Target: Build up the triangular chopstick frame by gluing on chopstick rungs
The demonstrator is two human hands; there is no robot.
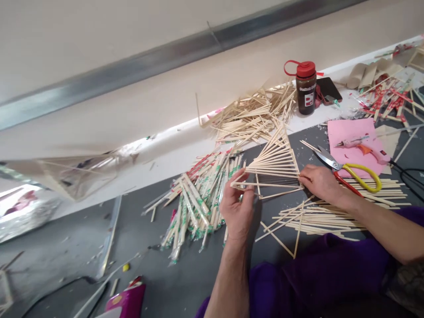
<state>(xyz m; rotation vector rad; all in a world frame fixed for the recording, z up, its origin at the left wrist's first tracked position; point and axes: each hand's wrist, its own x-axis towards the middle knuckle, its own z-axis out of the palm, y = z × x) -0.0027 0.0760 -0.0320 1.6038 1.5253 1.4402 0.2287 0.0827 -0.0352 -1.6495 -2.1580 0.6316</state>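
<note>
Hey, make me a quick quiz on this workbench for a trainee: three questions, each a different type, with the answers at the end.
1. Fill in the blank: The left hand and the right hand hold a frame built from thin wooden ____.
2. True or false: The scissors have two yellow handles.
3. Short answer: Which tool rests mostly on the pink sheet?

Key:
1. Sticks.
2. False; one handle is yellow, the other red.
3. The glue gun.

left hand + right hand: gripping stick frame | glue gun: on pink cloth | scissors: near right hand
</note>
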